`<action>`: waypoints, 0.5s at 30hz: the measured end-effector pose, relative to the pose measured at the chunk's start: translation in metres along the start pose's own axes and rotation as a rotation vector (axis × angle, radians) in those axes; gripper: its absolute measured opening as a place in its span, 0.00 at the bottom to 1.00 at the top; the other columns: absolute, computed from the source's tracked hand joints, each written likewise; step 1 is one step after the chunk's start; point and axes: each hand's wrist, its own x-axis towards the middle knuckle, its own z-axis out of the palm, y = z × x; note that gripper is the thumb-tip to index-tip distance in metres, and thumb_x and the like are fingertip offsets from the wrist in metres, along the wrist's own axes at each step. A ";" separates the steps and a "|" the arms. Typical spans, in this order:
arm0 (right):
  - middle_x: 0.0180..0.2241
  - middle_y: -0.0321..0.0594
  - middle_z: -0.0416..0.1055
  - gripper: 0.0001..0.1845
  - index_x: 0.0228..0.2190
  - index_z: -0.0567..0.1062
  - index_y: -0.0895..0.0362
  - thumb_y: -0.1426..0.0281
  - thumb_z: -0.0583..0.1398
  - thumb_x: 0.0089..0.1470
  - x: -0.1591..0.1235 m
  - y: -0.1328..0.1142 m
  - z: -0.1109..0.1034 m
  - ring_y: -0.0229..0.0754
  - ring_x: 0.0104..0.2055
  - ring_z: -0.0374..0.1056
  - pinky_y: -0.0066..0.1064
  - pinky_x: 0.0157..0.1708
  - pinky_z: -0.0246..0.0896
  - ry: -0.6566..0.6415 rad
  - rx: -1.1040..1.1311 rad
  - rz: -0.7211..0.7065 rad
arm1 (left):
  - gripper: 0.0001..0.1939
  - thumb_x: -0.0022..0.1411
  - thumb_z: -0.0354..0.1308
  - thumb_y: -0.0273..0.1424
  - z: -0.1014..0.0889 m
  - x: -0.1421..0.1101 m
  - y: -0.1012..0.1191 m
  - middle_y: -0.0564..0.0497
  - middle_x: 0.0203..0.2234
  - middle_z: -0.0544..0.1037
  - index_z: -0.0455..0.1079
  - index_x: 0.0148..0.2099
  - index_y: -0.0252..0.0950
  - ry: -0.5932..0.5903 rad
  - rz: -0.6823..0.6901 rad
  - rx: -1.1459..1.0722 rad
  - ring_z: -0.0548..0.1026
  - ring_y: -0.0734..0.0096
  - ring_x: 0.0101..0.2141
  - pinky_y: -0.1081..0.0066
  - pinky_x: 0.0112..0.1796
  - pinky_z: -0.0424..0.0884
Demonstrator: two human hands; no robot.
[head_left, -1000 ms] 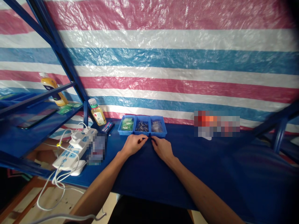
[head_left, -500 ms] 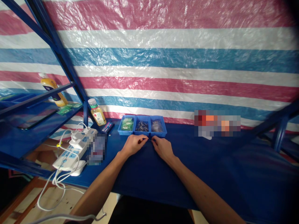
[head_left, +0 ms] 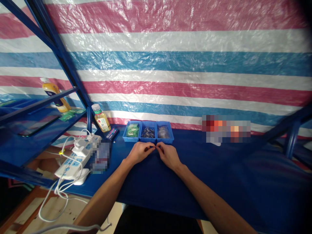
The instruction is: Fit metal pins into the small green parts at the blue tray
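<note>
My left hand (head_left: 141, 152) and my right hand (head_left: 168, 154) meet fingertip to fingertip over the blue table (head_left: 161, 182). Both are pinched closed, and whatever lies between the fingers is too small to make out. Just beyond them stand three blue bins side by side. Small green-and-white packets fill the left bin (head_left: 131, 140). Dark, short metal pieces like screws (head_left: 148, 132) lie in the middle one. The right bin (head_left: 164, 141) holds clear, thin plastic pieces whose kind I cannot tell.
To the left are a drink bottle (head_left: 101, 119), a small dark blue box (head_left: 112, 133) and a white power strip (head_left: 70, 165) with tangled cables. A blue metal frame (head_left: 65, 68) rises there. Blurred-out items (head_left: 214, 126) sit at the back right.
My hands have come closer together, so the small gap between their fingertips has closed. A thin piece seemed to span that gap earlier. The bins have not moved.
</note>
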 end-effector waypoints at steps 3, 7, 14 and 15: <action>0.27 0.35 0.77 0.10 0.40 0.76 0.53 0.66 0.55 0.69 -0.001 0.000 0.001 0.41 0.28 0.72 0.30 0.31 0.53 0.021 0.042 -0.029 | 0.12 0.72 0.57 0.38 -0.001 0.000 0.001 0.54 0.27 0.79 0.80 0.48 0.40 -0.005 0.007 0.013 0.71 0.75 0.25 0.76 0.29 0.61; 0.26 0.34 0.75 0.08 0.40 0.76 0.52 0.67 0.56 0.69 -0.001 0.000 0.001 0.40 0.27 0.71 0.30 0.31 0.53 0.032 0.082 -0.062 | 0.12 0.72 0.57 0.37 -0.002 0.000 0.001 0.53 0.28 0.79 0.80 0.48 0.39 0.002 0.000 0.029 0.72 0.74 0.27 0.76 0.31 0.62; 0.25 0.33 0.72 0.10 0.46 0.74 0.52 0.64 0.57 0.68 0.000 0.003 0.004 0.41 0.27 0.70 0.30 0.30 0.56 0.068 0.147 -0.050 | 0.12 0.73 0.54 0.36 -0.003 0.001 0.003 0.54 0.26 0.78 0.77 0.44 0.39 0.031 -0.055 0.008 0.72 0.74 0.26 0.75 0.31 0.62; 0.27 0.33 0.72 0.10 0.47 0.74 0.53 0.64 0.57 0.68 0.000 0.003 0.005 0.41 0.28 0.70 0.30 0.31 0.57 0.085 0.159 -0.050 | 0.12 0.73 0.54 0.37 -0.004 0.001 0.003 0.55 0.25 0.77 0.77 0.44 0.38 0.043 -0.065 0.008 0.71 0.74 0.26 0.75 0.31 0.62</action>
